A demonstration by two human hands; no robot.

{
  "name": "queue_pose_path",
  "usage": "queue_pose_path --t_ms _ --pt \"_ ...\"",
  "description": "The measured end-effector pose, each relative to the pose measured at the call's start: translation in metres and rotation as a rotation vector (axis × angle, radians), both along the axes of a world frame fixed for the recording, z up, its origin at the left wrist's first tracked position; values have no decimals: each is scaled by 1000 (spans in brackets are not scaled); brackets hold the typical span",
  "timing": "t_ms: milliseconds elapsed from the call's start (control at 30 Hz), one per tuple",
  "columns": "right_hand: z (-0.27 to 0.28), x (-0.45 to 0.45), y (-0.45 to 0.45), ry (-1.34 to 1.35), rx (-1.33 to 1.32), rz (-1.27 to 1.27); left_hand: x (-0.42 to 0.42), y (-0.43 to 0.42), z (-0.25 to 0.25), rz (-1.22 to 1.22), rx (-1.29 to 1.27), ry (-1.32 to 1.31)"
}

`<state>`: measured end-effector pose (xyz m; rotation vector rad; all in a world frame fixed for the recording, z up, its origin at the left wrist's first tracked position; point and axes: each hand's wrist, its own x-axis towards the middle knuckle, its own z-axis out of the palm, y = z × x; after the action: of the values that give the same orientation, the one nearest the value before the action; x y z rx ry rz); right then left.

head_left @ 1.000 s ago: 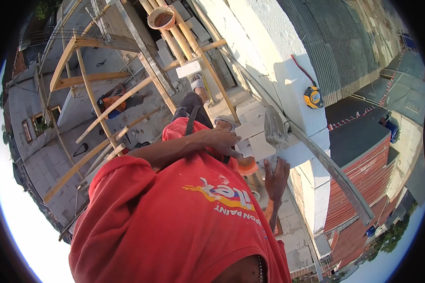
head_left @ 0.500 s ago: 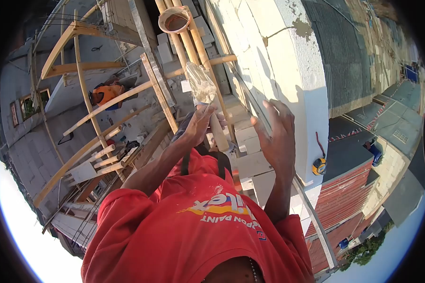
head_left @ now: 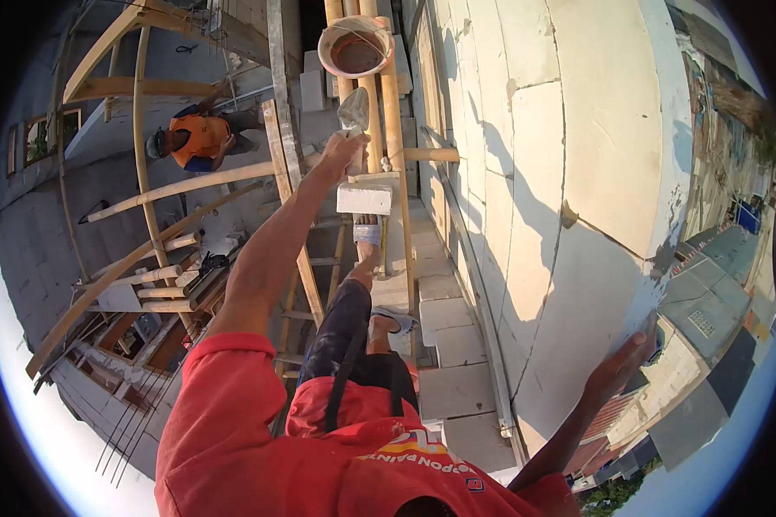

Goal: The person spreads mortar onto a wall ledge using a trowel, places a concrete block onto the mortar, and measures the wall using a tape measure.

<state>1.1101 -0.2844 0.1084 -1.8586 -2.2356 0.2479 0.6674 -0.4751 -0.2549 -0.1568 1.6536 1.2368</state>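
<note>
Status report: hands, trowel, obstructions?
Left hand gripping trowel, pointed toward bucket. Right hand at wall, contact unclear. White block by one foot, possible trip hazard.

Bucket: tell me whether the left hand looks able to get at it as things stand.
Probably yes: the left hand holds the trowel with its blade toward the bucket, whose mouth is open, and nothing visible blocks the way.

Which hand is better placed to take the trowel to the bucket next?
Probably the left hand: it holds the trowel, blade pointing towards the bucket. The right hand is farther off, near the wall's edge.
</note>
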Motion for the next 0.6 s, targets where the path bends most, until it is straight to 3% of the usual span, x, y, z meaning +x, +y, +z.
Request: queue_pose_path --t_ms 100,200,233,267,400,500,600 --pt "-1 -6 -5 -42 48 -22 -61 43 -54 131 2 -85" --pt "-3 -14 -7 -40 43 -30 -123 76 -116 78 -22 -71" --pt "-6 -10 -8 90 19 -87 -144 83 -144 66 -3 -114" --pt "-10 -9 -6 216 -5 -145 -157 91 -157 70 -19 -91" --pt "-19 -50 -19 159 109 -329 -197 112 -194 73 -96 -17" --pt "2 12 -19 143 28 -441 -209 109 -229 77 -160 104" --pt "3 19 -16 131 34 -430 -223 105 -247 -394 -588 550"
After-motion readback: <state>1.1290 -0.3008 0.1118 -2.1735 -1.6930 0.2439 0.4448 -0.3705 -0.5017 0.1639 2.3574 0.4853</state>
